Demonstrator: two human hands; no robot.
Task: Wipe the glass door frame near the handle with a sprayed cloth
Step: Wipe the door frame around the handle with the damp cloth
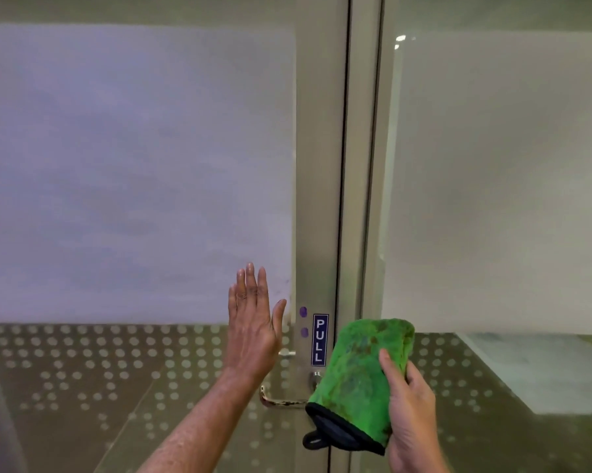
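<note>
Right hand [412, 407] grips cloth [362, 373], lower centre; vertical frame [316, 199] just left. Left hand [253, 331] flat, spread on glass [134, 165].

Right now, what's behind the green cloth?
The green cloth, gripped by the right hand, covers part of the door frame and the inner end of the lever handle. The PULL sticker beside it stays visible.
</note>
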